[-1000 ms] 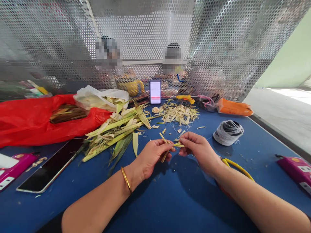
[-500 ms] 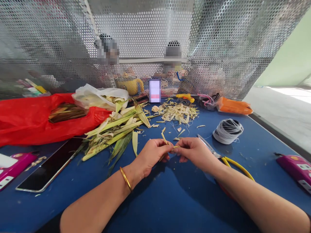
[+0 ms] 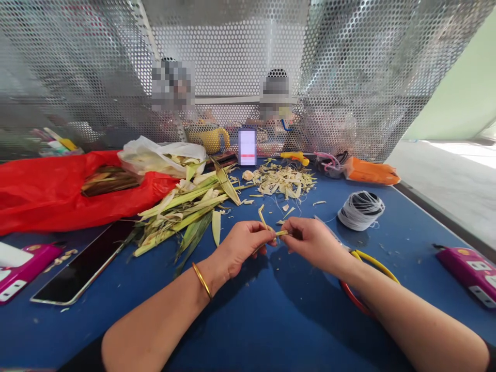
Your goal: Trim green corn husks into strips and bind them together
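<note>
Between my two hands is a thin, pale yellow-green strip of husk. One bent end sticks up above my left hand, which pinches the strip between thumb and fingers. A short end points toward my right hand, whose closed fingertips are at that end. My left fingers hide part of the strip. Scissors with yellow and red handles lie partly under my right forearm. To the left is a heap of long green and yellow husks.
Husk scraps lie behind my hands, near an upright phone. A spool of white cord stands right. Left are a red bag and a flat phone. A perforated metal screen closes off the back; people sit beyond it.
My right hand has moved slightly right, away from my left, and a little more of the strip's short end shows. The whole view has shifted slightly.
</note>
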The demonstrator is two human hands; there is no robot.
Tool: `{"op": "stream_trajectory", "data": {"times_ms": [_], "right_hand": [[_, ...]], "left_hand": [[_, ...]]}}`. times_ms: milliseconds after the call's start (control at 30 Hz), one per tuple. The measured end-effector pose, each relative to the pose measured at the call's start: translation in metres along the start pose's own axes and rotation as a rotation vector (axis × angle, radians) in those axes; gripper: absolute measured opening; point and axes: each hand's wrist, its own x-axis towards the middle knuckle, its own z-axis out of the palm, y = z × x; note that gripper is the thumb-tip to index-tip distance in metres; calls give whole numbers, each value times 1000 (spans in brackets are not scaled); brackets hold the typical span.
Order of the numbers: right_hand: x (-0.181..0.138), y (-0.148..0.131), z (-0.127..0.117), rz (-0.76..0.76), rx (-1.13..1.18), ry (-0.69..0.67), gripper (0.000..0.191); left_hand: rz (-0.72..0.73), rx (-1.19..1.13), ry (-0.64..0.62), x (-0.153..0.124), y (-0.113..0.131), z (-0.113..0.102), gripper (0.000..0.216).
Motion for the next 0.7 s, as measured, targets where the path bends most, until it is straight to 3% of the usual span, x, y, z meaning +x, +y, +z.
{"op": "stream_trajectory", "data": {"times_ms": [67, 167, 200, 333, 500, 633, 700], "right_hand": [[0, -1, -7, -34, -103, 78, 13], [-9, -2, -27, -94, -389, 212, 45], [-16, 0, -33, -75, -510, 224, 46], [-65, 25, -49, 123, -817, 75, 32], [-112, 65, -42, 203, -820, 17, 40], [-106, 69, -42, 339, -802, -20, 59], [-102, 66, -45, 424, -703, -8, 59]], "left_hand": [[23, 9, 37, 1, 0, -1, 18], [35, -24, 74, 4, -1, -2, 18], [31, -41, 82, 4, -1, -3, 18], [-2, -114, 129, 7, -1, -6, 18], [-20, -169, 165, 9, -1, -7, 18], [-36, -195, 156, 8, -1, -5, 17], [-42, -218, 145, 7, -1, -5, 18]]}}
